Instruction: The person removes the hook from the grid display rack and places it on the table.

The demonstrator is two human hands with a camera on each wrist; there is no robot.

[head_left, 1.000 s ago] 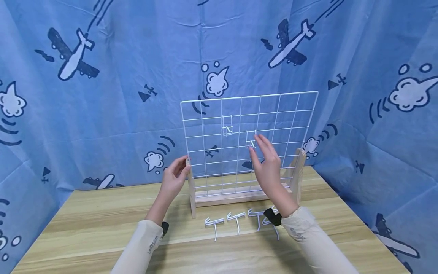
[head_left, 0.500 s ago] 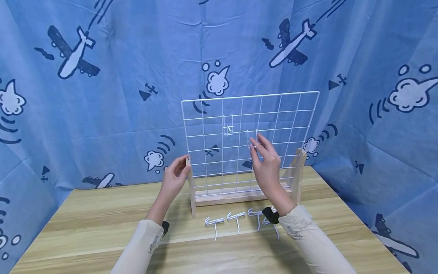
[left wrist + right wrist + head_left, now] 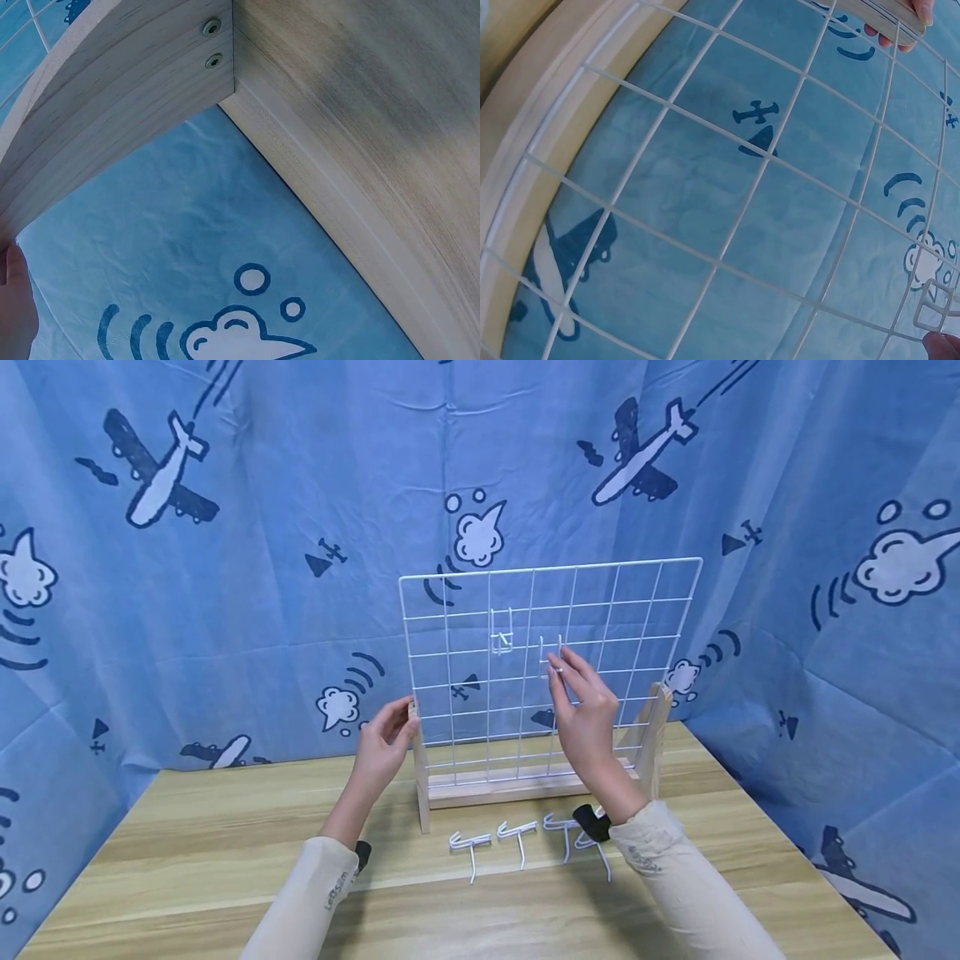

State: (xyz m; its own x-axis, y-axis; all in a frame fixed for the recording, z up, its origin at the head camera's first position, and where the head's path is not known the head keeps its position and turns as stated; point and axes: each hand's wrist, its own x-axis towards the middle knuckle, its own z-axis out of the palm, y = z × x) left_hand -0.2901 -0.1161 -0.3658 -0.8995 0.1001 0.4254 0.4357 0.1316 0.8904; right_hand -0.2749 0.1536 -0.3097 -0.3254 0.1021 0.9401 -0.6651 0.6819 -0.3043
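Note:
In the head view a white wire grid panel (image 3: 551,567) stands upright in a wooden stand (image 3: 502,793). My left hand (image 3: 377,753) holds the stand's left upright (image 3: 422,785) near its top, thumb in front. That upright's flat side (image 3: 135,105) fills the upper left of the left wrist view. With thumb and fingers, my right hand (image 3: 588,718) pinches a white wire hook (image 3: 542,650) at the panel's middle; the fingers hide its lower part. The right wrist view shows this hook's square frame (image 3: 930,307) beside my thumb. Left of it, a second hook (image 3: 502,641) hangs on the grid.
Several white wire hooks (image 3: 517,832) lie in a row on the wooden table (image 3: 247,860), in front of the stand. The rightmost ones are close under my right wrist. A blue curtain with airplanes (image 3: 300,485) surrounds the table's back and sides.
My right hand's fingers have come together on the hook, which has risen slightly on the grid. The left hand has stayed on the upright.

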